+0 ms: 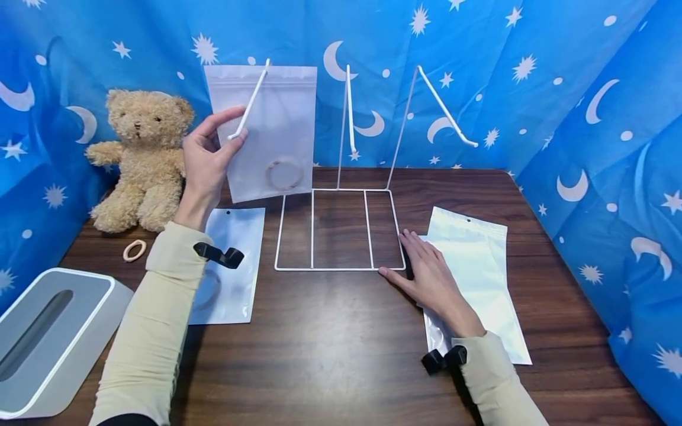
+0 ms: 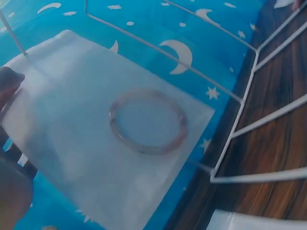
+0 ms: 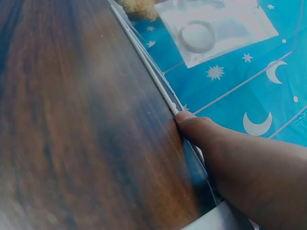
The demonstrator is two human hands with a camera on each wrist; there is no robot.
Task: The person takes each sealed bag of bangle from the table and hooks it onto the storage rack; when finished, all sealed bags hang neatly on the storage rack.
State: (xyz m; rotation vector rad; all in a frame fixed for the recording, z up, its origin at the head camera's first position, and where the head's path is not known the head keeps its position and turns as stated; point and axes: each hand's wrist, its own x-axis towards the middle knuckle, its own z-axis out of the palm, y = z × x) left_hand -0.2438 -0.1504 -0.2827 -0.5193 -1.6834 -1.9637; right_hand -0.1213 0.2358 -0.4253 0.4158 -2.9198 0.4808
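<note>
A white zip bag (image 1: 277, 130) with a bangle (image 1: 285, 175) showing through it hangs at the left arm of a white wire rack (image 1: 341, 270). My left hand (image 1: 205, 157) pinches the bag near its left edge, with thumb and index finger beside that arm's front end. The left wrist view shows the bangle (image 2: 148, 122) low in the bag. My right hand (image 1: 431, 275) lies over the right front corner of the rack's base, fingers extended and the thumb (image 3: 192, 120) touching the wire. Two other rack arms (image 1: 350, 112) carry nothing.
Another zip bag (image 1: 234, 284) with a ring shape lies under my left forearm. More silvery bags (image 1: 474, 260) lie beside my right hand. At the left are a teddy bear (image 1: 141, 160), a light wooden-looking ring (image 1: 134, 251) and a tissue box (image 1: 96, 307). A blue curtain (image 1: 479, 35) backs the table.
</note>
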